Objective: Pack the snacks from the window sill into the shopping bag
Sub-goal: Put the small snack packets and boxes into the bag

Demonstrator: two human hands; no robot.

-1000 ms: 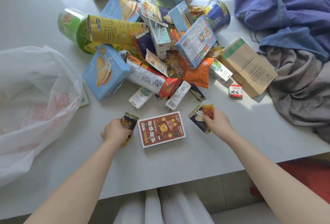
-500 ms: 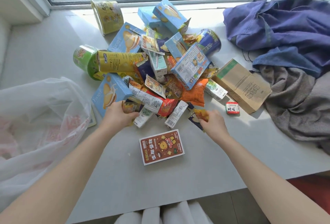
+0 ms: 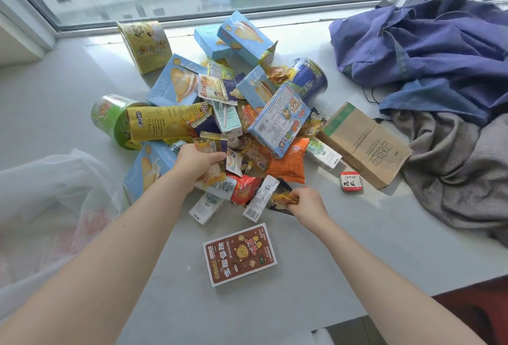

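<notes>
A heap of snack boxes, tubs and packets lies on the grey window sill. My left hand reaches into the near left side of the heap and is closed on small yellow snack packets. My right hand sits at the heap's near edge, gripping a small dark and orange packet. A brown lion-print box lies alone on the sill, closer to me than both hands. The translucent white shopping bag lies open at the left.
Blue and grey clothes are piled at the right. A brown paper package and a small red-and-white packet lie beside the heap. The window frame runs along the far side. The sill's near edge drops off at bottom right.
Both hands have moved forward from beside the lion-print box into the near edge of the heap, keeping their packets. My view has tilted up, showing the window.
</notes>
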